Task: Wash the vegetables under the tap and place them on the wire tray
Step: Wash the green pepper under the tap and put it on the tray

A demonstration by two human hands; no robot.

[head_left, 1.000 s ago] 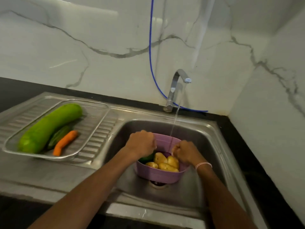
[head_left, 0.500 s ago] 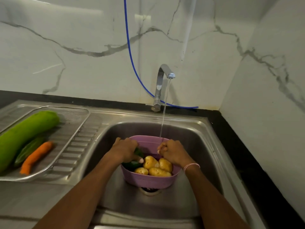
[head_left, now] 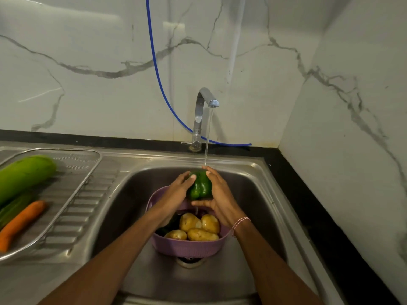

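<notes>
Pepper [head_left: 199, 186] now raised under tap [head_left: 201, 115], steel sink [head_left: 136, 194], marble walls [head_left: 88, 73]

the basket [head_left: 187, 249] fills the middle of the sink [head_left: 136, 194], with bare floor to its left and right. the left hand [head_left: 176, 194] and right hand [head_left: 220, 199] hold the pepper [head_left: 200, 186] above it, just under the tap [head_left: 201, 111]. on the tray [head_left: 74, 164], gourd [head_left: 24, 175] and carrot [head_left: 21, 221] take the left part; the right strip of mesh lies bare. a wall [head_left: 341, 150] closes the right side.

A green pepper [head_left: 199, 186] sits under the running tap [head_left: 200, 111], above four potatoes [head_left: 189, 221].
</notes>
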